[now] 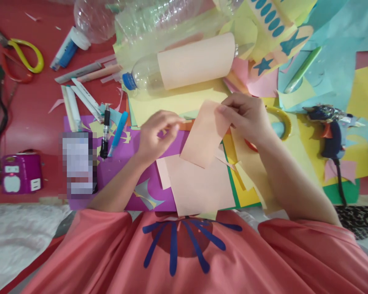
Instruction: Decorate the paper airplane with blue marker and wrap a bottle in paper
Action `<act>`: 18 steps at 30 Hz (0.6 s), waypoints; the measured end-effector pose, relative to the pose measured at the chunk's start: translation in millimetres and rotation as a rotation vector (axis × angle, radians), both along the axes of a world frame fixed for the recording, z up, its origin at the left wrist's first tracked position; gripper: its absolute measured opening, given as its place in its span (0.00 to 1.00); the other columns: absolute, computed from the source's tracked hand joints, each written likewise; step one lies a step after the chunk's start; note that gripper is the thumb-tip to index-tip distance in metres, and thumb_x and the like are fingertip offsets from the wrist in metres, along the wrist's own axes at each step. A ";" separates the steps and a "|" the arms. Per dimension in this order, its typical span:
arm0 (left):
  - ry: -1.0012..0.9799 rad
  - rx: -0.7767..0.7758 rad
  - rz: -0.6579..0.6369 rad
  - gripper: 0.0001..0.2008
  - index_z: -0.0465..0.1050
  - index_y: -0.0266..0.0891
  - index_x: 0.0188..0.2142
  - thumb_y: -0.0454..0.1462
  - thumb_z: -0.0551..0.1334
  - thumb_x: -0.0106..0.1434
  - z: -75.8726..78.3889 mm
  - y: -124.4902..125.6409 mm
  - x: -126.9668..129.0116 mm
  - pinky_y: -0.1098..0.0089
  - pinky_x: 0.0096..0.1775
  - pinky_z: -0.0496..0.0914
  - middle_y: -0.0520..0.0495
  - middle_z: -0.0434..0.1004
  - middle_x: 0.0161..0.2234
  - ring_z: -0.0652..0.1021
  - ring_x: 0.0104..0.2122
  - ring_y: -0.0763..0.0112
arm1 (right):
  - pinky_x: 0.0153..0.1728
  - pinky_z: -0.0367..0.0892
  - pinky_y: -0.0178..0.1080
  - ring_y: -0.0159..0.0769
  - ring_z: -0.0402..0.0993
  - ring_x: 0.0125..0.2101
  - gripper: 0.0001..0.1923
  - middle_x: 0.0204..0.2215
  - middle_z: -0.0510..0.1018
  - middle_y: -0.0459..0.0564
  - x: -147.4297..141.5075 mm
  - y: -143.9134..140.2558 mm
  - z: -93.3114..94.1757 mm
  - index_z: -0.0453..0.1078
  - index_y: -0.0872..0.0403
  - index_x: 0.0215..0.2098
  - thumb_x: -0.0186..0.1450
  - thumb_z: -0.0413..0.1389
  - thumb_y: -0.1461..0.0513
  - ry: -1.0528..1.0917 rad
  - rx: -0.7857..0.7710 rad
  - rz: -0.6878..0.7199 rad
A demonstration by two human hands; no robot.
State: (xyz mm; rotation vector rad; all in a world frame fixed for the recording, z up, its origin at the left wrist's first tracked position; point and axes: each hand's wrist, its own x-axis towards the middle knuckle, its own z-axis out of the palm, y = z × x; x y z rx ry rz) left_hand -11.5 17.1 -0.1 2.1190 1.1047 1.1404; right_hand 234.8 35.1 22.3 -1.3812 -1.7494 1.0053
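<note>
Right hand (248, 116) pinched the upper edge of a small peach paper slip (206, 134) between thumb and fingers; the slip hung down and leftward from those fingertips, tilted. Left hand (156, 134) sat just left of the slip, fingers curled with thumb and forefinger pressed on something thin at the slip's left edge; what it was could not be told. A larger peach sheet (199, 185) lay below both hands. The paper-wrapped bottle (184, 65) lay beyond the fingers. Judgement: holding well meant a light pinch near the edge, both hands level, the slip kept taut to avoid creasing.
</note>
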 end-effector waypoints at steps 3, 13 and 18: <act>0.346 0.115 -0.354 0.10 0.76 0.41 0.46 0.36 0.56 0.70 0.8 -5.0 6.6 0.60 0.54 0.73 0.44 0.80 0.51 0.78 0.52 0.64 | 0.26 0.58 0.38 0.30 0.59 0.22 0.11 0.21 0.67 0.44 -3.1 9.9 9.3 0.64 0.51 0.25 0.64 0.55 0.59 -0.175 0.064 0.134; 0.824 0.048 -0.662 0.30 0.52 0.39 0.69 0.49 0.51 0.72 9.4 -28.2 26.6 0.57 0.68 0.52 0.43 0.53 0.70 0.57 0.69 0.61 | 0.28 0.57 0.37 0.33 0.64 0.26 0.07 0.23 0.70 0.47 -22.2 24.7 -13.6 0.63 0.52 0.26 0.63 0.51 0.64 -0.425 0.152 0.210; 0.863 0.050 -0.681 0.31 0.50 0.44 0.69 0.51 0.50 0.72 9.9 -33.1 29.1 0.57 0.68 0.49 0.45 0.49 0.71 0.56 0.70 0.63 | 0.29 0.55 0.39 0.33 0.62 0.26 0.07 0.24 0.69 0.47 -21.9 28.1 -16.4 0.63 0.52 0.26 0.63 0.51 0.63 -0.405 0.123 0.218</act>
